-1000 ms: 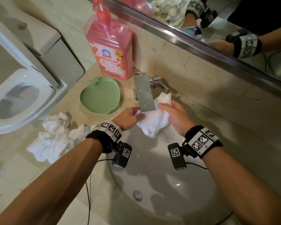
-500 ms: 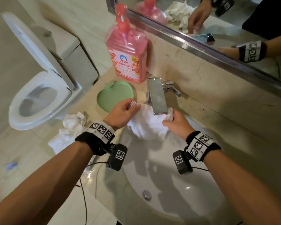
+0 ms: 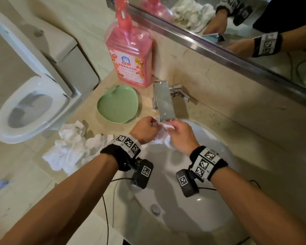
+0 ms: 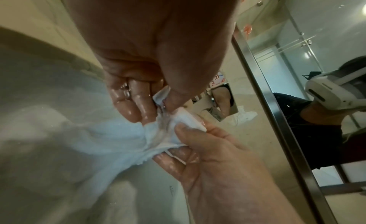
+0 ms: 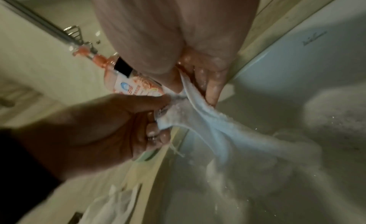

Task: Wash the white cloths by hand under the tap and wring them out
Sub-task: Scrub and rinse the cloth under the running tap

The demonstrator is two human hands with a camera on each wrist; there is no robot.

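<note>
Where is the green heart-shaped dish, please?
In the head view, the green heart-shaped dish sits on the counter, left of the chrome tap, before the pink soap bottle.

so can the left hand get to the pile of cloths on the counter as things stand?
Probably yes, once freed: the left hand now pinches the wet cloth under the tap. The pile lies just to its left on the counter, with nothing between them.

tap point(image 3: 164, 101) overhangs basin's back edge | green dish point(image 3: 117, 105) — soap bottle point(image 3: 131, 57) crowd left counter
</note>
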